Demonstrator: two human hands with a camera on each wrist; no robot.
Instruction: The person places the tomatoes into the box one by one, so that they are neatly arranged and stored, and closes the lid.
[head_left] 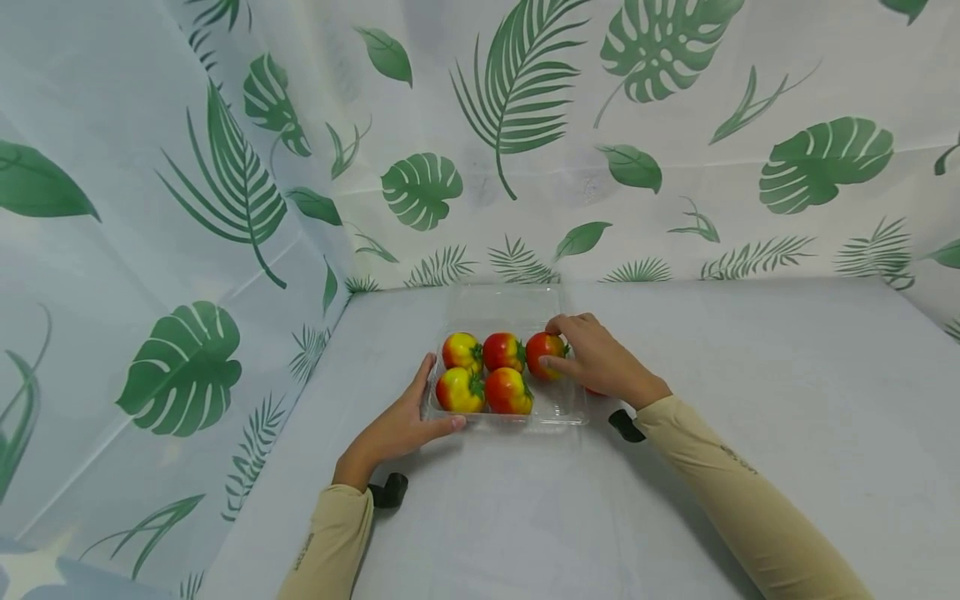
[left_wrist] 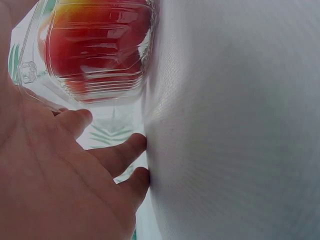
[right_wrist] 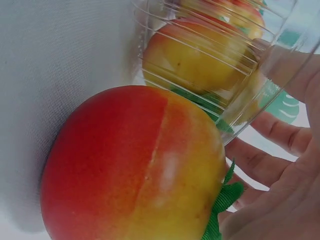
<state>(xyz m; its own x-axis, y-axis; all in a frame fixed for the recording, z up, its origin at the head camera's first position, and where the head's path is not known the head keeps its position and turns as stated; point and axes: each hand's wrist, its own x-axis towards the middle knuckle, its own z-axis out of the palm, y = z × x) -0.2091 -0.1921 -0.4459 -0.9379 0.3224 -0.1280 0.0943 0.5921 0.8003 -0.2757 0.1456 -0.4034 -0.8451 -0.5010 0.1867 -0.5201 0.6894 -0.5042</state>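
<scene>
A clear plastic box (head_left: 558,408) holds several red-and-yellow fruits (head_left: 508,392) with green leafy tops, set in two rows. My right hand (head_left: 600,357) grips the fruit (head_left: 547,356) at the back right of the box, thumb in front and fingers behind. Below that hand, another fruit (right_wrist: 135,165) lies on the table outside the box, mostly hidden in the head view. With thumb along the front edge and fingers along the left side, my left hand (head_left: 399,429) rests against the box corner. Its fingers look fairly straight in the left wrist view.
The box's clear lid (head_left: 504,302) lies folded back behind it. A white cloth covers the table (head_left: 750,358). Curtains (head_left: 525,225) with green leaf prints stand behind and at the left. Dark wrist cameras (head_left: 388,492) sit by both sleeves.
</scene>
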